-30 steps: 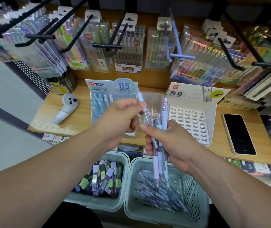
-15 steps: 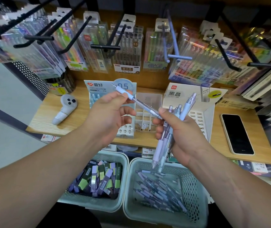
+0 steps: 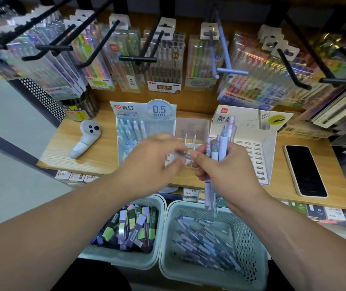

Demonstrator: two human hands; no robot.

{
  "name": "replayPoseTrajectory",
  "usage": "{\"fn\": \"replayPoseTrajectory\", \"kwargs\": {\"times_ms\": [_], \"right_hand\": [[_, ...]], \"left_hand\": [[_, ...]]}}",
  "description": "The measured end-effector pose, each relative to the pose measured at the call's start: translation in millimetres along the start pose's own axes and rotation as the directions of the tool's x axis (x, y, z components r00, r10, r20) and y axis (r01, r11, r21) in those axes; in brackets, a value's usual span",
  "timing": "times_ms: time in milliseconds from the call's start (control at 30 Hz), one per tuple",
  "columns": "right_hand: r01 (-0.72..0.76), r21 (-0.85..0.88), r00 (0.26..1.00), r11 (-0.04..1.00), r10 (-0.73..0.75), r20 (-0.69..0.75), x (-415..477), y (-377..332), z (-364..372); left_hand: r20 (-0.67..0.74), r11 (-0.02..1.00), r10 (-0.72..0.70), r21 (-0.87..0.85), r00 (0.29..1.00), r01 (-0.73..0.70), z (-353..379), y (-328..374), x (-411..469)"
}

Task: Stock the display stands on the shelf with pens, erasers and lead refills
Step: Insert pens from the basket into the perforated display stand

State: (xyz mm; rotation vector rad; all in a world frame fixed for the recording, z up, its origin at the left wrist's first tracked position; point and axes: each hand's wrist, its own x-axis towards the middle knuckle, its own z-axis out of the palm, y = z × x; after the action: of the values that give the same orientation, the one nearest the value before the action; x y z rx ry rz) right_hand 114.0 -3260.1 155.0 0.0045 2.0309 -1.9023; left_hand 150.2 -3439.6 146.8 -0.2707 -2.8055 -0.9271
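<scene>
Pens (image 3: 220,143) stand bunched upright in the right hand (image 3: 226,171), its fingers curled round them, likely as a ready supply. The left hand (image 3: 151,162), blurred, pinches a single clear pen (image 3: 179,157) crosswise just in front of the blue pen stand (image 3: 144,122), probably to slot it there. More stock lies in the near right basket (image 3: 250,238).

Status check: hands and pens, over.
Left hand pinching one pen, blurred. Right hand gripping pen bundle. Blue stand beyond, nothing between.
</scene>
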Motion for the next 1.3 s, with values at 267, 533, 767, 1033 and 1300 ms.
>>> {"fn": "replayPoseTrajectory", "kwargs": {"times_ms": [267, 533, 767, 1033, 1300], "right_hand": [[0.009, 0.047, 1.000, 0.999, -0.008, -0.030, -3.4, 1.8, -0.2], [-0.042, 0.108, 0.997, 0.993, 0.049, -0.057, -4.3, -1.8, -6.7], [-0.040, 0.107, 0.995, 0.993, 0.050, -0.086, -6.7, -5.3, -17.1], [-0.034, 0.085, 0.995, 0.996, 0.041, -0.088, -6.5, -8.9, -25.6], [-0.053, 0.088, 0.996, 0.995, 0.059, -0.069, -8.4, -11.6, -24.5]], "left_hand": [[-0.023, 0.989, 0.138, 0.063, 0.990, -0.136, 14.5, -11.9, 0.6], [-0.336, 0.967, -0.177, 0.114, 0.925, 0.226, -2.1, -47.8, 16.7], [-0.370, 0.872, -0.458, -0.010, 0.809, 0.489, 8.6, -65.5, 27.6], [-0.354, 0.827, -0.532, -0.025, 0.769, 0.561, 10.8, -60.7, 36.6], [-0.335, 0.830, -0.515, 0.035, 0.789, 0.556, 4.8, -56.0, 38.7]]}}
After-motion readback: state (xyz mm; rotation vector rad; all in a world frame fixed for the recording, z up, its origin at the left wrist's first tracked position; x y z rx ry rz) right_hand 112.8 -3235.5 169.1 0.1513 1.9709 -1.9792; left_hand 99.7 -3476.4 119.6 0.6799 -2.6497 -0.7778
